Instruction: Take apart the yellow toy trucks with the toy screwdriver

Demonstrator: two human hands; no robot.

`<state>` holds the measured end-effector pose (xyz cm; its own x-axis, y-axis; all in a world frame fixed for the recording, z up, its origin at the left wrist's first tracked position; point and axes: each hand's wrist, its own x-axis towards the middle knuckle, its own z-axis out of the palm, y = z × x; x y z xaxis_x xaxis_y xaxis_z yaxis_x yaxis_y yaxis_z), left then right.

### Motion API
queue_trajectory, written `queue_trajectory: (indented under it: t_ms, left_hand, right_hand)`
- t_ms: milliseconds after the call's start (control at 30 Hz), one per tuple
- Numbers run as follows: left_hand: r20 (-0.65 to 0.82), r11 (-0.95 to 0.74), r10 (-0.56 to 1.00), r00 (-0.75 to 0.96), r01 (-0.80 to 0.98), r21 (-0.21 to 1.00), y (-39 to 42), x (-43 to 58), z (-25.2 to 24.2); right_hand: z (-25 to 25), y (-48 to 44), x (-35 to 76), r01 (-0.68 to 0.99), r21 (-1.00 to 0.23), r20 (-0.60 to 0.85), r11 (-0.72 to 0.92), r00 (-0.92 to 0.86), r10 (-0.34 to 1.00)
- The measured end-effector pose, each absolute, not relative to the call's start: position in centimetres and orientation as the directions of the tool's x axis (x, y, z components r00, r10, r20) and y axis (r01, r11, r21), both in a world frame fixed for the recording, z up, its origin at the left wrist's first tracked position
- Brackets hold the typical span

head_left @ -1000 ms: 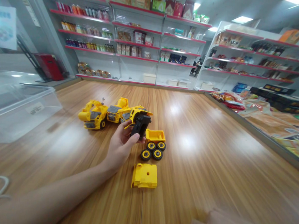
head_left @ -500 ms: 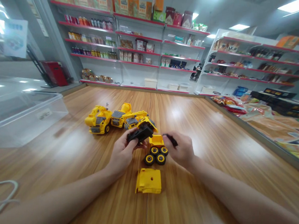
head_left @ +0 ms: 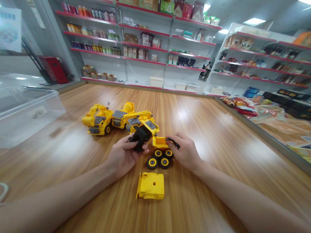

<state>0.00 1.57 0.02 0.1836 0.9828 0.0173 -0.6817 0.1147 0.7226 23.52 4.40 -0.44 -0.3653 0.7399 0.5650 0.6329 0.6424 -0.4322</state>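
Left grip (head_left: 123, 156) is closed around the toy truck cab (head_left: 143, 133), thumb against its black part, and holds it tilted above the worktop (head_left: 186, 211). With my right grip (head_left: 187, 152) I pinch a small dark piece (head_left: 174, 142); what it is exactly, I cannot tell. This piece and the cab are apart. Between the two grips lie four wheels (head_left: 152, 162), with the yellow tipper bed (head_left: 159, 142) just behind them; nearer to me than both grips is a yellow plate (head_left: 152, 185). To do this step well, I judge, my left grip should hold the cab firmly without squeezing, its black side facing the right grip, so the piece can approach straight. A low knuckle could push the wheels, so both grips should remain raised.
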Motion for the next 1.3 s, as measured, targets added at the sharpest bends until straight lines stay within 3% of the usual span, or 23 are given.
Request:
queue_trajectory:
  t_ms: [133,500,900,1300]
  left_hand:
    - [-0.086,0.252,0.962,0.258,-0.725,0.641,1.58,-0.44,0.36]
    - [-0.229,0.302,0.952,0.201,-0.719,0.625,1.77,-0.37,0.46]
    - [-0.152,0.29,0.956,0.253,-0.717,0.633,1.78,-0.29,0.24]
    - [-0.078,0.271,0.954,0.288,-0.729,0.629,1.7,-0.42,0.18]
  right_hand:
    - [-0.62,4.55,23.6,0.657,-0.44,0.53,0.613,-0.362,0.767]
    - [0.02,3.96,23.6,0.681,-0.398,0.542,0.615,-0.366,0.756]
    - [-0.27,3.67,23.37,0.69,-0.369,0.463,0.622,-0.444,0.767]
    - [-0.37,3.65,23.3,0.639,-0.359,0.493,0.681,-0.49,0.719]
